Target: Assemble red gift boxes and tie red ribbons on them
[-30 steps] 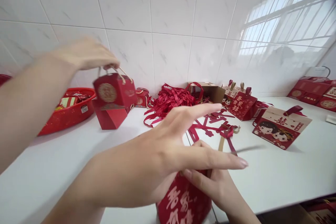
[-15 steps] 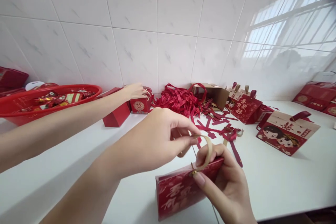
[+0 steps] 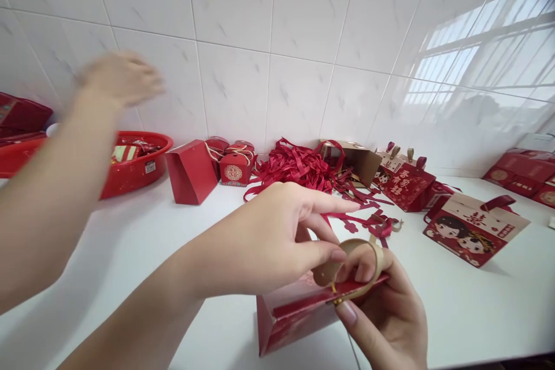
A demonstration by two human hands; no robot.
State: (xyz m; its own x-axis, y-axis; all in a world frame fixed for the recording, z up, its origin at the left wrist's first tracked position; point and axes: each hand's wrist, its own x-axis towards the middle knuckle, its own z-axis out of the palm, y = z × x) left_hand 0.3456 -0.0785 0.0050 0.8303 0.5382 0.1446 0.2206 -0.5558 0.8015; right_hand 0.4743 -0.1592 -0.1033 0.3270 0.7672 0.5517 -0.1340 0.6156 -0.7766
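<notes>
While the right hand (image 3: 390,315) pinches the top edge of a glossy red cardboard box (image 3: 299,326) between thumb and fingers at the near centre of the smooth white table (image 3: 477,312), the left hand (image 3: 269,237), index finger extended, grasps a looped, flat beige strap (image 3: 325,274) above it.

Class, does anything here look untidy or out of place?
Yes: the red ribbon pile by the wall is tangled, strands straggling onto the worktop, whereas the small red box beside it stands upright.
</notes>
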